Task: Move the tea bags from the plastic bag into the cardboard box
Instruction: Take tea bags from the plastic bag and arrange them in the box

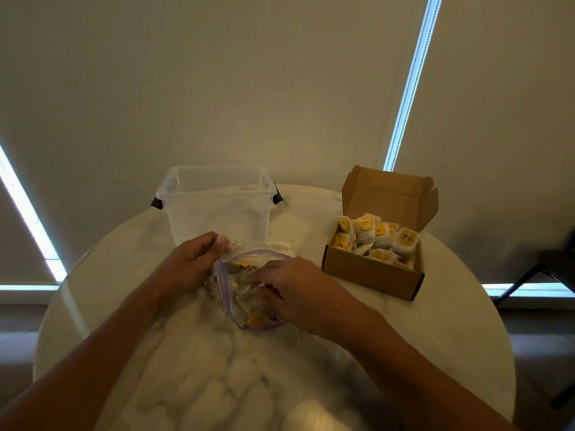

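A clear plastic bag with a purple zip rim lies open in the middle of the round table. Tea bags with yellow tags show inside it. My left hand pinches the bag's far left rim and holds it up. My right hand reaches into the bag's mouth with its fingers curled among the tea bags; whether they grip one is hidden. The open cardboard box stands to the right, its lid up. It holds several wrapped tea bags with yellow labels.
An empty clear plastic tub with dark side clips stands right behind the bag. The white marble table is round, with its edge close behind the box. A dark chair stands at the far right.
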### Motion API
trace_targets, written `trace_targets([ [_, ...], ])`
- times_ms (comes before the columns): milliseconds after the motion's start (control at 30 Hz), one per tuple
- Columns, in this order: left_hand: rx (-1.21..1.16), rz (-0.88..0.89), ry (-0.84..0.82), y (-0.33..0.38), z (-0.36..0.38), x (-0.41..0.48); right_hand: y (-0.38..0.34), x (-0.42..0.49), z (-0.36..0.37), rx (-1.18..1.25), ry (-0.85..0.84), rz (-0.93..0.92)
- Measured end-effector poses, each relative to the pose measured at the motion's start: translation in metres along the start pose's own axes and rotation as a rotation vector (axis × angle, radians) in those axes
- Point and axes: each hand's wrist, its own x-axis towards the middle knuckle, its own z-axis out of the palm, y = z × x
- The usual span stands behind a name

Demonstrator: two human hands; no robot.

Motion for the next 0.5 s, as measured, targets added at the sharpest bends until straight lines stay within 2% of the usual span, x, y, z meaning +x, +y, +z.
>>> trace_targets([
  [200, 0.080, 0.009, -0.010, -0.0024, -0.0018, -0.0003, -0.0020, 0.0074, 0.0071, -0.274, -0.152, 0.131],
  [333, 0.107, 0.014, -0.023, -0.0033, -0.0021, 0.0003, -0.0025, 0.0081, 0.0106, -0.305, -0.185, 0.232],
  [500, 0.102, 0.020, -0.019, -0.0047, -0.0015, 0.0009, -0.0016, 0.0073, 0.0085, -0.319, -0.075, 0.192],
])
